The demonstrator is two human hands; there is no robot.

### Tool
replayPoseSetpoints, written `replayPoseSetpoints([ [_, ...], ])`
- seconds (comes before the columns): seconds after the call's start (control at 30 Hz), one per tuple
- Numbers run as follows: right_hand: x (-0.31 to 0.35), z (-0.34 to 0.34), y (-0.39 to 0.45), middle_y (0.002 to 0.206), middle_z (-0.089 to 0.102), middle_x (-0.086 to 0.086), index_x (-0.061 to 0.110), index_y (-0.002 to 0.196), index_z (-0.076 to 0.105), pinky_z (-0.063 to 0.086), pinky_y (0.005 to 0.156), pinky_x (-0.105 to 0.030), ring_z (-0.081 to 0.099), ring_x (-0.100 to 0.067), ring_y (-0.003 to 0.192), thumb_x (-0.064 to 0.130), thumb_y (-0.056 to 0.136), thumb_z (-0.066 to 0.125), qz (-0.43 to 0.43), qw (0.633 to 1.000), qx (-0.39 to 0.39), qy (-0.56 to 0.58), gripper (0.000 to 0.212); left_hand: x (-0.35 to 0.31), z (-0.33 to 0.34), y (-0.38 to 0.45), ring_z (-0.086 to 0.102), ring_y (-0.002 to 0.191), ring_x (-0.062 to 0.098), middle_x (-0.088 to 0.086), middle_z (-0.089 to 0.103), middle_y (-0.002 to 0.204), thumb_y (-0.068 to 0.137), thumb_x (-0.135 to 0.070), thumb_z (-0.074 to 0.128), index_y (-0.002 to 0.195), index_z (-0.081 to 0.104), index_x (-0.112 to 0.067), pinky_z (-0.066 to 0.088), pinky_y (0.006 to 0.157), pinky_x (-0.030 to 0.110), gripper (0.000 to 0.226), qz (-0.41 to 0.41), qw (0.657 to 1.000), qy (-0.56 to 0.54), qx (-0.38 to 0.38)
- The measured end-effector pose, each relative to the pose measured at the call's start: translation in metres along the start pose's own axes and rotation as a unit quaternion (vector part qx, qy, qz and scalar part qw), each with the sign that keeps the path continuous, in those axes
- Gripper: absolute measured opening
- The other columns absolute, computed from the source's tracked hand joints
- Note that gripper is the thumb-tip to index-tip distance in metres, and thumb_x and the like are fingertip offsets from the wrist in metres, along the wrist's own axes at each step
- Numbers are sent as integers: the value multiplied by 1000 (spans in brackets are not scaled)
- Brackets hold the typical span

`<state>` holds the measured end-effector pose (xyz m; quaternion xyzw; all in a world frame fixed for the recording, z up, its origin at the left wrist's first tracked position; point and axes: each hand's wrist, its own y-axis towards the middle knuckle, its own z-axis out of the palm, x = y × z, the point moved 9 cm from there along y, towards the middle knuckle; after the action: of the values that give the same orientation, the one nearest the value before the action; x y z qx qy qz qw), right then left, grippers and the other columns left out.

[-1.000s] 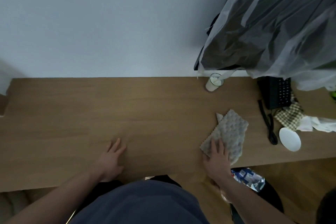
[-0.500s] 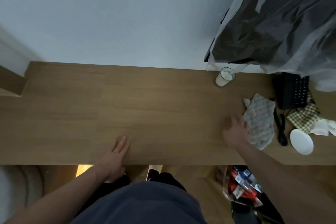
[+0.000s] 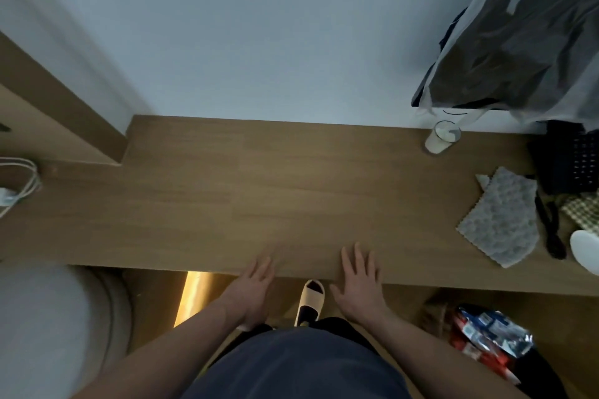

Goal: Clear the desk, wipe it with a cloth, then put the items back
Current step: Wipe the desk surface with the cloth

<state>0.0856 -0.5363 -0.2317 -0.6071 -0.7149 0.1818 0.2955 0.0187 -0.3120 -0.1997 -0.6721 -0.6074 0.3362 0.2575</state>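
Note:
The wooden desk (image 3: 259,191) runs across the view. A grey textured cloth (image 3: 500,217) lies flat on its right part, with no hand on it. My left hand (image 3: 254,285) and my right hand (image 3: 358,282) sit side by side at the desk's front edge, fingers straight and resting on the wood, holding nothing. The cloth is well to the right of my right hand.
A glass of white liquid (image 3: 442,137) stands at the back right. Black objects (image 3: 573,159), a black strap (image 3: 551,230), checked fabric (image 3: 583,210) and a white dish (image 3: 586,249) crowd the right end. A plastic-covered dark bundle (image 3: 525,36) hangs above. White cable (image 3: 16,185) lies far left.
My right hand let go of the cloth and moved left to the front edge beside my left hand. The cloth stays at the right. The view has shifted left.

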Motion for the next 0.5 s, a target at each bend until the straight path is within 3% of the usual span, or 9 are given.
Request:
replayPoseSetpoints([
  [0.17,21,16,-30,172,-16,-1,26,165,1,14,128,-46,-13,-33,158,46,100,52,-25,999,36,-2,85,14,30,-33,0,159,24,4,-10,172,98,-37,55,164,15,-19,18,127,36,80,7,1000,-25,-8],
  [0.33,35,28,-70,173,7,1,24,162,31,29,123,-35,19,-20,157,45,98,56,-8,997,61,51,71,27,41,-67,6,159,23,0,-4,173,97,-37,59,163,23,-25,21,127,37,76,24,995,-73,-57],
  [0.5,27,39,-114,172,14,3,29,161,32,28,124,-37,18,-21,157,45,97,60,21,995,55,78,71,23,43,-90,9,158,23,-2,2,172,98,-40,60,160,30,-27,25,126,40,71,29,993,-89,-75],
])
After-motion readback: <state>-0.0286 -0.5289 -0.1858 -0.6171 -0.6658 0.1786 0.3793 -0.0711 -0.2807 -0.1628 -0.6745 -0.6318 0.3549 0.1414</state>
